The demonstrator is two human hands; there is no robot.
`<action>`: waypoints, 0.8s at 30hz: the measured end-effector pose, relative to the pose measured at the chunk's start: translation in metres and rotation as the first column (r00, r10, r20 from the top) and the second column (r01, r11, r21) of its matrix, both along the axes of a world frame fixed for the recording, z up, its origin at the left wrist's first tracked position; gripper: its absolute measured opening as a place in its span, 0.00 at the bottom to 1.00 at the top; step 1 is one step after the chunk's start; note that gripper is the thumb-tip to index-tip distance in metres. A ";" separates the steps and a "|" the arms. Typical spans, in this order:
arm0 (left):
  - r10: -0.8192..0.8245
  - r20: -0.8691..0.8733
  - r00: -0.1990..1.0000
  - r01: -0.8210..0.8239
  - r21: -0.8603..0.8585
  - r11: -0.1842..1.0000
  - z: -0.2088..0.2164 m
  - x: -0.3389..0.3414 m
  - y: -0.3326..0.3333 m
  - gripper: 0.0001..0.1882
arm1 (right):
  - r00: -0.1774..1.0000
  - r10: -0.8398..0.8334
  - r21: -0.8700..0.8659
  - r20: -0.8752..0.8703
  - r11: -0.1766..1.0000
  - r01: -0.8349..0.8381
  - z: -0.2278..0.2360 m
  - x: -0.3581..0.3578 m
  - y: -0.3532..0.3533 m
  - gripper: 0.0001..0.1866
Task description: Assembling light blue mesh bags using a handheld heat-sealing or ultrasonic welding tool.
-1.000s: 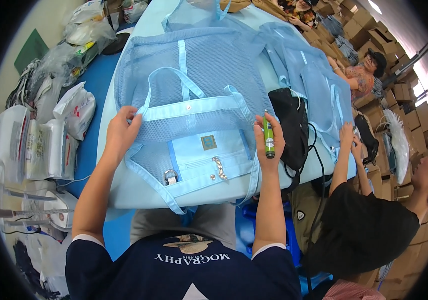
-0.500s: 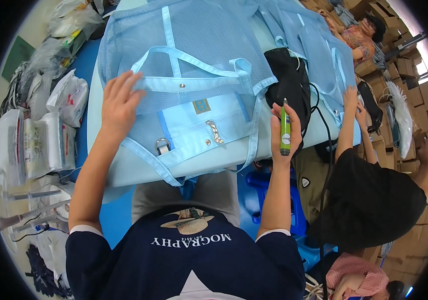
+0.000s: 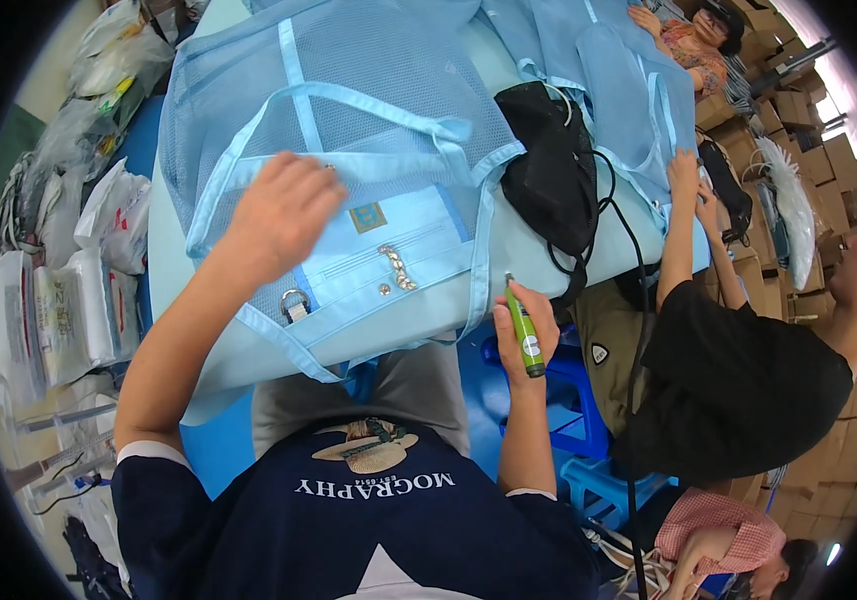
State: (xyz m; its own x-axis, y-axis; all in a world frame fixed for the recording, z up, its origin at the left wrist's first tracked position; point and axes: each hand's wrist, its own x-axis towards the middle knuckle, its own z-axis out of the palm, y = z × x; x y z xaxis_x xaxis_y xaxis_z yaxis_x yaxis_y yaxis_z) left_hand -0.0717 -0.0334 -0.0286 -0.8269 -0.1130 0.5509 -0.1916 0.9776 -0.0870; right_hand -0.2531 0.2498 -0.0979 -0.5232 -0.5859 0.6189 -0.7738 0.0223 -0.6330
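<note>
A light-blue mesh tote bag (image 3: 368,100) lies flat on the table, its strap looped across the front. The bag's front pocket (image 3: 428,225) carries a small square patch, a braided cord and snap buttons; a metal D-ring (image 3: 294,305) sits at its lower left corner. Over the bag's upper band, left of the patch, is my left hand (image 3: 288,215); it is blurred, and its fingers' state is unclear. Beyond the table's front edge my right hand (image 3: 533,320) is closed around a green marker (image 3: 523,325), pointed tip toward the bag.
A black pouch (image 3: 548,170) with a dark cord lies right of the bag. More blue mesh bags (image 3: 608,80) cover the far right, where a co-worker's hands (image 3: 685,180) touch one. Plastic-wrapped packs (image 3: 58,310) stand at the left, a blue stool (image 3: 573,410) at the lower right.
My left hand has moved right and slightly down across the bag, off the strap's left side. My right hand has drawn back toward me with the marker. The whole view has shifted a little.
</note>
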 end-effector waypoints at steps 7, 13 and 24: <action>-0.390 0.171 0.905 0.355 0.201 0.913 -0.012 -0.078 0.022 0.10 | 0.966 -0.060 0.004 0.251 0.998 0.061 -0.015 -0.005 -0.005 0.13; -0.186 0.245 0.951 0.104 0.316 0.943 -0.047 -0.097 -0.011 0.13 | 0.876 -0.008 -0.139 0.482 0.986 0.086 -0.017 -0.007 -0.020 0.08; -0.483 0.074 0.872 0.436 0.332 0.837 -0.050 -0.093 0.056 0.18 | 0.851 0.028 -0.042 0.525 0.999 -0.007 -0.013 -0.016 -0.029 0.07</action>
State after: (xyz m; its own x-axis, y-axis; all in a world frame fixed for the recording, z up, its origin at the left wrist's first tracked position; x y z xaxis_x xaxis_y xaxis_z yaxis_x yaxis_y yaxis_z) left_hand -0.1651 0.0226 -0.0791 -0.8929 0.1635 0.4196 0.2780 0.9331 0.2282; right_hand -0.2690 0.2209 -0.1106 -0.7662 -0.5802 0.2765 -0.3262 -0.0196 -0.9451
